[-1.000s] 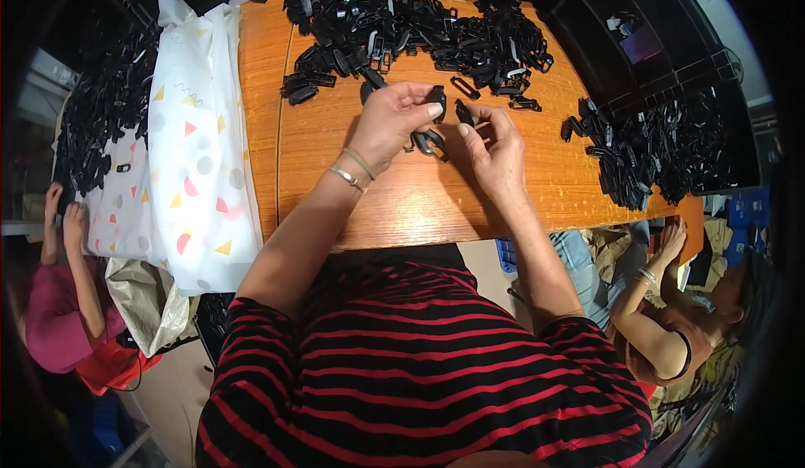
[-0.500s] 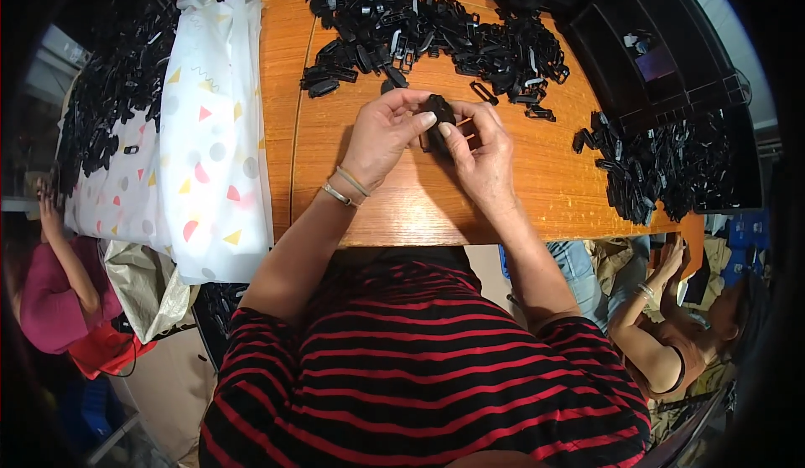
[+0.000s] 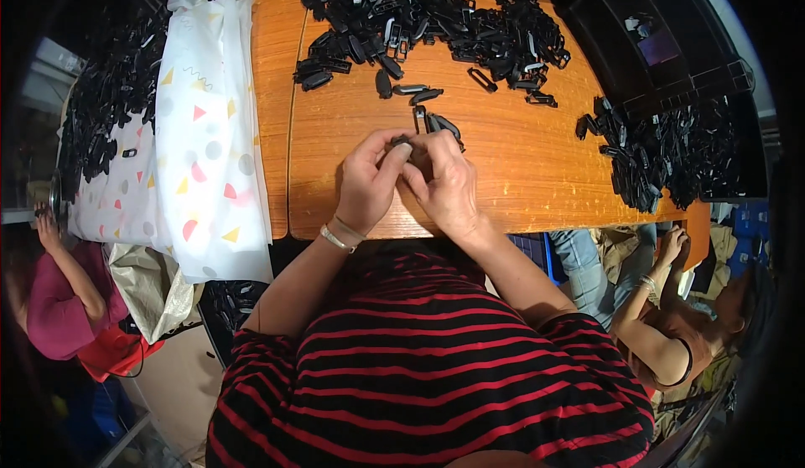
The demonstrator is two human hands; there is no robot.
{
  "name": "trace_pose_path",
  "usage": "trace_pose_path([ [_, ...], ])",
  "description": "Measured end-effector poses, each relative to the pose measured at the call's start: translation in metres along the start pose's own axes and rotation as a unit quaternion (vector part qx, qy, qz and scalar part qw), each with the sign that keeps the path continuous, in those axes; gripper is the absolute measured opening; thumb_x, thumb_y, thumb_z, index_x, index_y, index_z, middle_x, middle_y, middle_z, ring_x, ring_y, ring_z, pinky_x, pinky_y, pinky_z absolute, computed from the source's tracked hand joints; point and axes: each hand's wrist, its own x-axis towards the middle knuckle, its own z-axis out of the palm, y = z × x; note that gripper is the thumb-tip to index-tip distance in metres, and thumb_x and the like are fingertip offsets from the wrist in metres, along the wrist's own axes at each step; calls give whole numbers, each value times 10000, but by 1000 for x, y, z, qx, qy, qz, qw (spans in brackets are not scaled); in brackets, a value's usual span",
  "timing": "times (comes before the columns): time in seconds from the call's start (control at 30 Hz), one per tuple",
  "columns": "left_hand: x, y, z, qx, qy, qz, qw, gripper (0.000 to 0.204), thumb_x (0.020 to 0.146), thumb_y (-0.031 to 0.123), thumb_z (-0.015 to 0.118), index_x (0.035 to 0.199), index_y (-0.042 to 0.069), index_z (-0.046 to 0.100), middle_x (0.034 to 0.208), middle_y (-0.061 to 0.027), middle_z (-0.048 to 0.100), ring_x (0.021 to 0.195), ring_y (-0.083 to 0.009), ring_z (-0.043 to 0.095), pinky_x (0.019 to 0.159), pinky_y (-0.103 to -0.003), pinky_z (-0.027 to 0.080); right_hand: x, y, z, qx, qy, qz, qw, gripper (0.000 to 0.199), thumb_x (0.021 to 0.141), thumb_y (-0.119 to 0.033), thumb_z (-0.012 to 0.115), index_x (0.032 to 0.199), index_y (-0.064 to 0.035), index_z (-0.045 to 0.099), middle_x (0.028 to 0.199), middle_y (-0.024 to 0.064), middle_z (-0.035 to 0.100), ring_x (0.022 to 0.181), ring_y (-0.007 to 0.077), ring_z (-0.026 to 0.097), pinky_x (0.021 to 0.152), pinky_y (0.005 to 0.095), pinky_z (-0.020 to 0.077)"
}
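Note:
Both my hands meet over the near part of the wooden table (image 3: 335, 137). My left hand (image 3: 369, 181) is closed, with thumb and fingers pinching a small black plastic piece (image 3: 401, 141). My right hand (image 3: 446, 181) is curled up against it, fingers bent around the piece's other side; most of the piece is hidden by the fingers. Just beyond my right knuckles are a few black plastic parts (image 3: 447, 126), some narrow frames, some long ovals. Farther out lie loose oval parts (image 3: 411, 89) short of a big heap of black parts (image 3: 402, 15).
Another heap of black parts (image 3: 662, 158) lies at the right, beside a black bin (image 3: 654, 49). A patterned white sheet (image 3: 210, 132) covers the left side, with more black parts (image 3: 113, 91) on it. A co-worker sits at the left (image 3: 71, 300), another at the right (image 3: 662, 334).
My hands have come nearer to my body and slightly left. The larger black item between them is gone from my fingers; a smaller piece shows there. Black parts beyond my hands have come into view.

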Motion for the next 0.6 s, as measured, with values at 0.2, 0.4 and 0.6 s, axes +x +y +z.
trace_pose_path([
  [0.2, -12, 11, -16, 55, -28, 42, 997, 160, 966, 110, 486, 910, 5, 593, 762, -17, 588, 711, -74, 540, 637, -213, 450, -11, -19, 11, 103, -90, 69, 988, 453, 802, -160, 722, 1165, -31, 484, 892, 172, 613, 815, 361, 643, 655, 390, 523],
  [0.4, -15, 14, -25, 41, -61, 14, 997, 227, 1011, 175, 437, 899, 18, 557, 807, -1, 551, 745, -67, 499, 689, -208, 422, -13, -25, 18, 130, -107, 110, 980, 388, 846, -183, 694, 1128, -8, 495, 859, 173, 620, 772, 324, 652, 653, 357, 516],
  [0.6, 13, 1, -35, -1, -34, -56, 998, 260, 986, 182, 487, 830, -3, 581, 706, -18, 571, 665, -82, 530, 624, -230, 450, 5, 1, 3, 100, -160, 96, 977, 323, 810, -153, 741, 1047, 15, 598, 797, 98, 633, 681, 170, 618, 626, 307, 512],
])
